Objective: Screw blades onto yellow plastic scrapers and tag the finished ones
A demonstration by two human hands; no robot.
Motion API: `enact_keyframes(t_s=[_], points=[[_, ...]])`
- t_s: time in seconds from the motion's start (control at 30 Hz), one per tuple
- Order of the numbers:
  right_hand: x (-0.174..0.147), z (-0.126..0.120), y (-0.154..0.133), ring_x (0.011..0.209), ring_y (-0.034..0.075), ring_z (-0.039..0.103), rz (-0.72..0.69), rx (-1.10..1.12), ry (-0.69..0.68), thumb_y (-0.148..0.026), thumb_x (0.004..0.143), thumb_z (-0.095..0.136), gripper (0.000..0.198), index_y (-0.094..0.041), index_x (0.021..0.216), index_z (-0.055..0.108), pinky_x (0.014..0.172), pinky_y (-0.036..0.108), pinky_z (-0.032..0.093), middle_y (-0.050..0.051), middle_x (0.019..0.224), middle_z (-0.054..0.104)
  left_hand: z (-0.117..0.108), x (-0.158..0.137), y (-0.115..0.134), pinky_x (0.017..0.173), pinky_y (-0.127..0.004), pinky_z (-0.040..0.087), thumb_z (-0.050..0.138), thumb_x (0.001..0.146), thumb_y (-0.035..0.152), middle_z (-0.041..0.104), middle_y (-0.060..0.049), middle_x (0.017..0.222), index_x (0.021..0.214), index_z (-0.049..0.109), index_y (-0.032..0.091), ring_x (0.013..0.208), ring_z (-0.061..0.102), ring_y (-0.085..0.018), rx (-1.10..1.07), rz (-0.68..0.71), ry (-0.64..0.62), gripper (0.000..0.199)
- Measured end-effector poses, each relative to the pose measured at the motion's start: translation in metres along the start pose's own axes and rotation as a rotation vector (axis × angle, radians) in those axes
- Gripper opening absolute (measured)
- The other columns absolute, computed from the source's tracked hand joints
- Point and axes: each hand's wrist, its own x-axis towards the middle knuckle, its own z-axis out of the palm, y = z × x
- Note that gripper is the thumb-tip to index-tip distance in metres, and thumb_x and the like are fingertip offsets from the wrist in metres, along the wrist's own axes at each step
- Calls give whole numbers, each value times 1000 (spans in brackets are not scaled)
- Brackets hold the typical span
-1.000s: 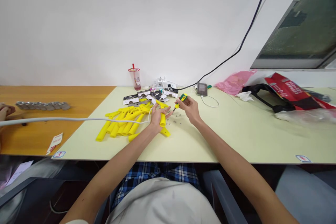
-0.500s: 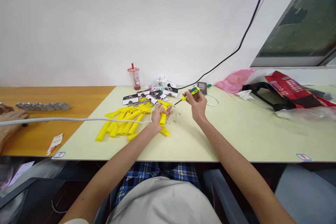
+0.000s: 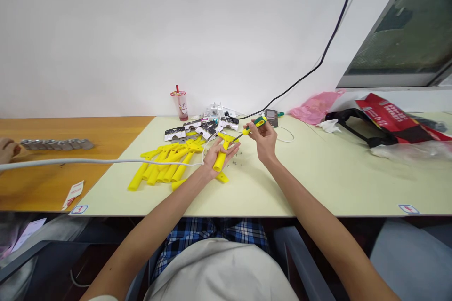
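Note:
My left hand [image 3: 211, 155], palm up with its fingers stretched forward, holds a yellow T-shaped plastic handle [image 3: 219, 162] under the thumb. A screwdriver [image 3: 260, 122] with a green and yellow grip is pinched in my right hand [image 3: 267, 143]. Its thin shaft points left and down, and the tip meets the right side of the handle's wide head. Whether a screw sits at the tip is too small to tell. Small metal screws [image 3: 235, 163] lie scattered on the table beside my left hand. To the left is a pile of similar yellow handles [image 3: 169, 162].
Behind the pile lie black and white cards [image 3: 175, 133]. A drink cup [image 3: 181, 105] stands near the wall. A white cable [image 3: 106, 160] crosses to my left wrist. Another person's hand [image 3: 7, 149] is by a row of metal pieces [image 3: 56, 144]. Rightward lies a red bag [image 3: 391, 117].
My left fingers have straightened and the yellow handle has shifted slightly right. The screwdriver's tip, apart from the handle before, now meets its head. The other person's hand has drawn back left.

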Motion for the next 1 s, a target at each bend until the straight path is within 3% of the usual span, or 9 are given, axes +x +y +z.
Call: enact_keyframes(t_s=[0.3,0.7,1.0], points=[[-3,1,1,101,27,82,36,-22,-93,-68,77,93,56,-25,106,72,93,42,67,6,99,82,3,0,-3,127,-57,53,55,55,-9,67,-13,158,155,47,28,148,66,-34,-18,31,-18,106],[-4,1,-4,101,27,82,49,-32,-81,-69,75,94,57,-25,105,74,92,41,67,5,99,82,0,2,-5,125,-56,54,56,56,-7,66,-12,161,153,48,31,146,68,-33,8,27,-23,105],[-3,1,-2,100,27,82,29,-25,-91,-66,78,94,53,-25,105,73,90,40,66,5,98,81,0,2,-5,126,-54,53,57,56,-8,71,-13,152,152,49,29,144,69,-32,12,22,-13,103]])
